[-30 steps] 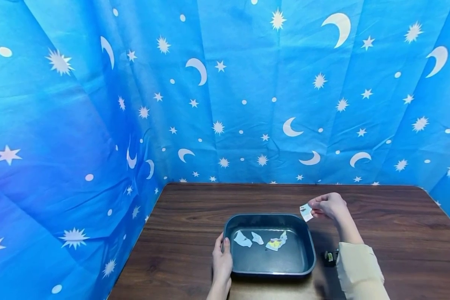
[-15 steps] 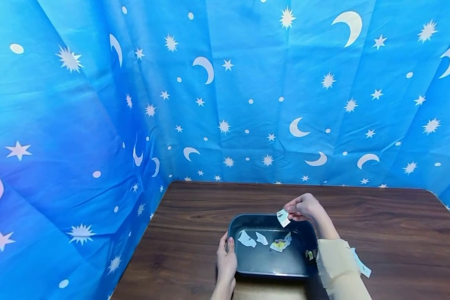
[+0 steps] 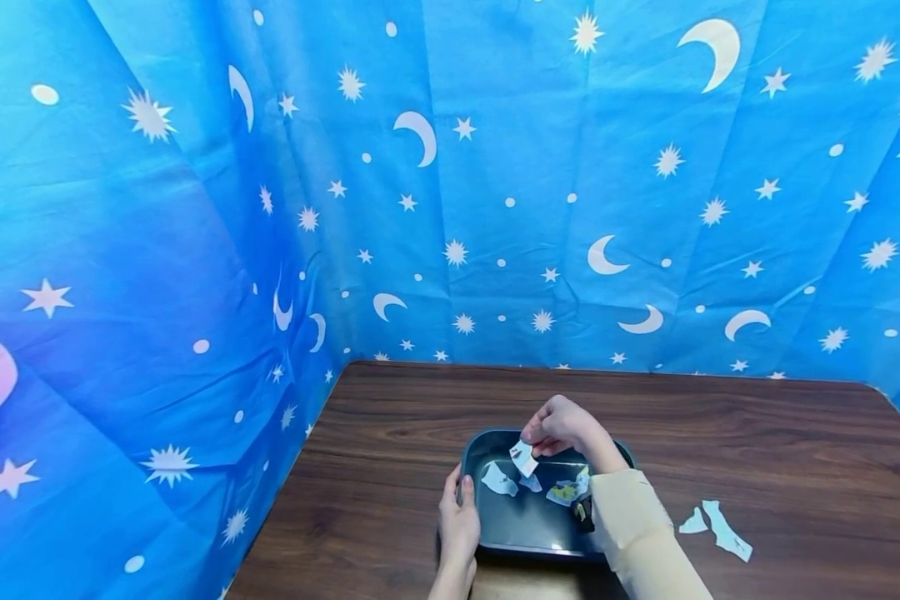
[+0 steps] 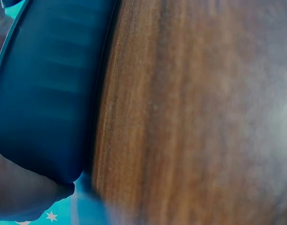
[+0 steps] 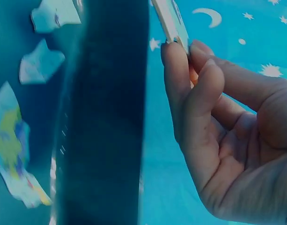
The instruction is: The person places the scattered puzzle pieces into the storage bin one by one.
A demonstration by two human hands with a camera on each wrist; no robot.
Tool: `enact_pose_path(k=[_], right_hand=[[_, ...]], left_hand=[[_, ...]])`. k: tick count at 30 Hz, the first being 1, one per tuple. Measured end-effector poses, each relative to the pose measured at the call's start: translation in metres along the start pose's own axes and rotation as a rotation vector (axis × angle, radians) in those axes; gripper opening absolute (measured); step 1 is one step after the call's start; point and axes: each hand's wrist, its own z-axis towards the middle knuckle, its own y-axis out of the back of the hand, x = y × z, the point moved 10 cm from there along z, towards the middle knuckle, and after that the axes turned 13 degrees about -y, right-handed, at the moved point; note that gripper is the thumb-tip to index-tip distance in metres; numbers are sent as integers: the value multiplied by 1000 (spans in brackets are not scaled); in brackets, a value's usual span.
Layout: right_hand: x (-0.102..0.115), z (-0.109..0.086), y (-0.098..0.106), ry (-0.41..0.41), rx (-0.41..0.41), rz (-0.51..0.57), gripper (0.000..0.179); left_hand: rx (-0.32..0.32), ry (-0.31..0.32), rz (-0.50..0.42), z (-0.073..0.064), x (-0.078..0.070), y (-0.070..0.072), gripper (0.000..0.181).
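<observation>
A dark rectangular baking pan (image 3: 528, 542) stands near the table's front. My left hand (image 3: 459, 523) grips its left wall, thumb at the rim; the left wrist view shows the pan's outer side (image 4: 49, 93) with part of that hand below. Over the pan's far part, my right hand (image 3: 566, 429) pinches a small white paper scrap (image 3: 523, 458) with dark print, between thumb and fingertips. Inside lie a whitish scrap (image 3: 499, 479), a smaller one (image 3: 530, 482) partly covered by the held piece, and a yellow-patterned scrap (image 3: 564, 492). My right forearm hides the pan's right side.
Two more torn scraps, a small one (image 3: 693, 522) and a long one (image 3: 729, 532), lie on the dark wood table (image 3: 810, 467) right of my right sleeve (image 3: 633, 508). Blue cloth (image 3: 495, 217) with moons and stars hangs behind and at the left.
My right hand has carried the pinched paper scrap leftward, from right of the pan to over its inside. The two table scraps have come into sight. My left hand keeps its grip.
</observation>
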Motion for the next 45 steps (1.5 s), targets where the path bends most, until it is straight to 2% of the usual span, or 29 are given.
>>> enact_pose_path(k=[5,9,19,24,29,36,40,45], right_hand=[[-3,10,-21,-9,38,-17,9],[-8,17,-36,-37,68,-67,11],[-19,28,-70,-98,172,-228,11],[-21,28,-81,-119,183,-300,12],[-22,30,-88,-145,183,-360,12],[-27,32,-95,-163,196,-366,9],[-25,28,-89,-164,158,-381,7],[-16,18,-75,-112,109,-373,6]], left_hand=[[6,-47,-13,-1,-4,0,36],[10,-62,-8,-2,-6,-1,36],[-11,-44,-2,-3,-4,2,34],[-22,-50,5,-3,-4,3,33],[-21,-21,11,-3,-2,4,34],[-12,-24,6,-3,-1,2,34],[-6,-9,10,-3,0,1,35],[-11,-18,3,-3,0,1,36]])
